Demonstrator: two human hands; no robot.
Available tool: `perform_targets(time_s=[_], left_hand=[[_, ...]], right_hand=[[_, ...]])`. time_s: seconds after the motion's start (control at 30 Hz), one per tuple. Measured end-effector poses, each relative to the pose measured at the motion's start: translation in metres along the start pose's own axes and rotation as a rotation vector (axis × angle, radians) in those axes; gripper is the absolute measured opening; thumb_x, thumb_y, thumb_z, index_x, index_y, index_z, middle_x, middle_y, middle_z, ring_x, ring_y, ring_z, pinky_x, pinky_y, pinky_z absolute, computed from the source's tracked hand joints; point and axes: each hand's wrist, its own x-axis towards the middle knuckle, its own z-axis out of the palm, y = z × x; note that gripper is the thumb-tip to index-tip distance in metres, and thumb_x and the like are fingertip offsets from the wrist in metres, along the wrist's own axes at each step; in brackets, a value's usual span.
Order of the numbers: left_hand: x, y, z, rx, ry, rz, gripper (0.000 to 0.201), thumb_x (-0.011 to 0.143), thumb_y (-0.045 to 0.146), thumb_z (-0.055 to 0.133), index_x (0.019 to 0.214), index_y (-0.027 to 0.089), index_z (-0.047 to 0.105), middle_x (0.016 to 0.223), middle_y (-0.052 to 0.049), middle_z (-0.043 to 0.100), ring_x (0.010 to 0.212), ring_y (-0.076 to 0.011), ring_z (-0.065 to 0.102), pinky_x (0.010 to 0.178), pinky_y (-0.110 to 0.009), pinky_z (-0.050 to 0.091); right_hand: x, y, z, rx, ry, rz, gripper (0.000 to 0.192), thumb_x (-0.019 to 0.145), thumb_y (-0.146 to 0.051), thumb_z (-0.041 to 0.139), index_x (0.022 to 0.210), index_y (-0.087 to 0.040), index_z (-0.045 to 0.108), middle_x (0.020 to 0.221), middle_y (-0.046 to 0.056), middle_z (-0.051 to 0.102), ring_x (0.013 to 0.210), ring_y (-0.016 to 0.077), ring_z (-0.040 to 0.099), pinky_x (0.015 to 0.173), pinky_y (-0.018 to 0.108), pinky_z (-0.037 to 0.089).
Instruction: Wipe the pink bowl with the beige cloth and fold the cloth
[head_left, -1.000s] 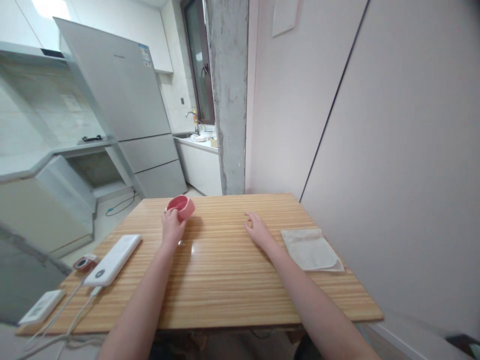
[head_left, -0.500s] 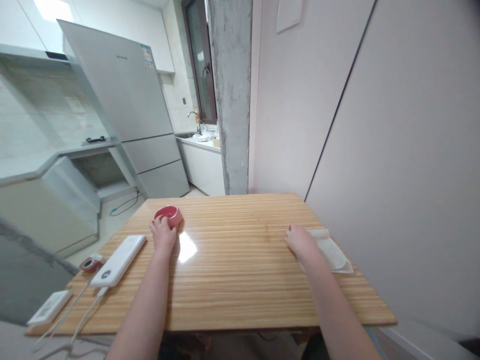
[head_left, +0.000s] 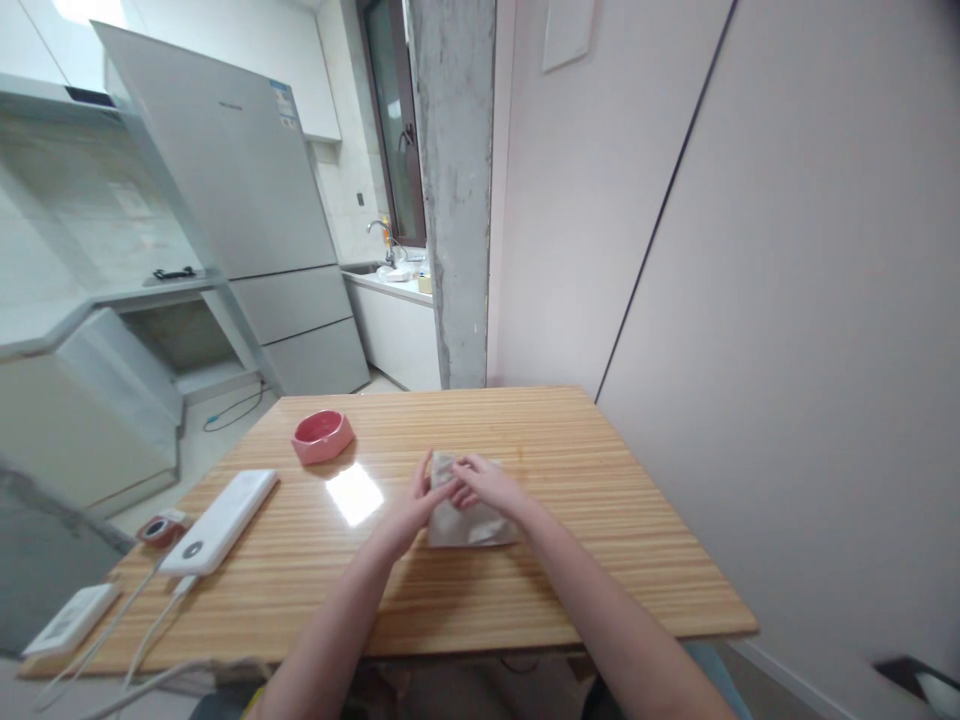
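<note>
Your fingers (head_left: 450,487) meet at the far edge of the folded cloth (head_left: 471,520), both sets bent onto its top layer, seemingly pinching it, though the grip itself is hard to make out. Your left hand (head_left: 417,503) comes in from the near left and your right hand (head_left: 484,483) lies over the cloth's right part, pressing it flat on the worktop (head_left: 600,560) (a fair guess is that the weight keeps it from sliding on the glossy wood). The cloth sits near the worktop's middle. The pink bowl (head_left: 322,436) stands apart to the far left, upright. Farther left lies a white power bank (head_left: 220,520), cabled.
</note>
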Motion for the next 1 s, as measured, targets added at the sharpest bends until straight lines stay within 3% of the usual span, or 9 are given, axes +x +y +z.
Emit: perform_targets(time_s=[0.1,0.23,0.33,0.5,0.63,0.77,0.83,0.9,1.0], left_hand=[[-0.017,-0.001,-0.057,0.171,0.196,-0.048,0.082,0.079,0.033,0.056,0.148,0.024,0.012,0.121,-0.013,0.062,0.09,-0.0209,0.068,0.074,-0.034,0.054],[-0.039,-0.006,-0.152,0.597,0.462,-0.146,0.073,0.075,0.035,0.055,0.141,0.018,0.031,0.12,-0.015,0.062,0.098,-0.0264,0.065,0.081,-0.038,0.053],[-0.048,-0.018,-0.174,1.061,0.604,-0.117,0.062,0.077,0.037,0.05,0.132,0.011,0.045,0.137,-0.021,0.047,0.128,-0.0339,0.044,0.103,-0.048,0.037],[-0.047,-0.046,-0.142,1.289,0.431,-0.145,0.059,0.086,0.045,0.039,0.139,0.019,0.042,0.151,-0.014,0.032,0.14,-0.0327,0.025,0.109,-0.057,0.022],[-0.038,-0.045,-0.129,1.274,0.544,-0.235,0.063,0.087,0.047,0.037,0.142,0.016,0.039,0.152,-0.019,0.027,0.14,-0.039,0.021,0.106,-0.065,0.018],[-0.016,-0.013,-0.106,1.152,0.536,0.068,0.06,0.086,0.044,0.041,0.138,0.015,0.042,0.149,-0.018,0.033,0.139,-0.0361,0.026,0.107,-0.058,0.023],[0.001,0.007,-0.08,0.973,0.347,0.235,0.054,0.087,0.044,0.04,0.131,0.016,0.049,0.138,-0.015,0.05,0.127,-0.0283,0.046,0.102,-0.044,0.038],[0.023,0.023,-0.048,0.799,0.192,0.26,0.04,0.087,0.044,0.039,0.109,0.018,0.061,0.106,-0.01,0.067,0.095,-0.0219,0.063,0.082,-0.034,0.048],[0.062,0.03,0.002,0.665,0.108,0.296,0.026,0.085,0.032,0.042,0.075,0.017,0.061,0.069,-0.003,0.063,0.069,-0.0162,0.058,0.069,-0.029,0.047]], right_hand=[[0.009,-0.006,0.008,0.192,-0.012,-0.12,0.02,0.083,-0.038,0.052,0.095,-0.021,0.054,0.079,0.002,0.066,0.067,0.0137,0.062,0.066,0.029,0.049],[0.025,0.002,-0.017,0.082,0.122,-0.19,0.016,0.077,-0.027,0.057,0.092,-0.021,0.055,0.077,0.0,0.065,0.067,0.0128,0.06,0.066,0.028,0.048],[0.044,0.015,-0.034,0.025,0.226,-0.15,0.013,0.074,-0.022,0.054,0.087,-0.021,0.055,0.073,-0.002,0.062,0.064,0.0127,0.059,0.065,0.028,0.048],[0.062,0.045,-0.044,-0.004,0.438,-0.187,0.013,0.069,-0.024,0.051,0.081,-0.021,0.056,0.071,-0.002,0.06,0.064,0.0141,0.057,0.064,0.029,0.047],[0.063,0.058,-0.05,0.03,0.46,-0.178,0.017,0.069,-0.027,0.049,0.082,-0.02,0.056,0.072,-0.001,0.061,0.064,0.0143,0.056,0.061,0.028,0.047],[0.064,0.059,-0.051,0.073,0.472,-0.17,0.019,0.07,-0.031,0.051,0.084,-0.02,0.056,0.073,0.0,0.061,0.063,0.0134,0.056,0.058,0.026,0.046],[0.066,0.058,-0.048,0.091,0.473,-0.167,0.021,0.071,-0.035,0.052,0.085,-0.019,0.056,0.072,0.0,0.061,0.062,0.0129,0.056,0.056,0.025,0.046],[0.066,0.057,-0.044,0.126,0.463,-0.159,0.025,0.074,-0.04,0.053,0.087,-0.02,0.056,0.073,0.0,0.062,0.061,0.0126,0.056,0.054,0.024,0.046],[0.066,0.053,-0.039,0.246,0.385,-0.161,0.033,0.078,-0.048,0.053,0.095,-0.02,0.058,0.082,0.004,0.066,0.07,0.0138,0.062,0.06,0.025,0.049]])
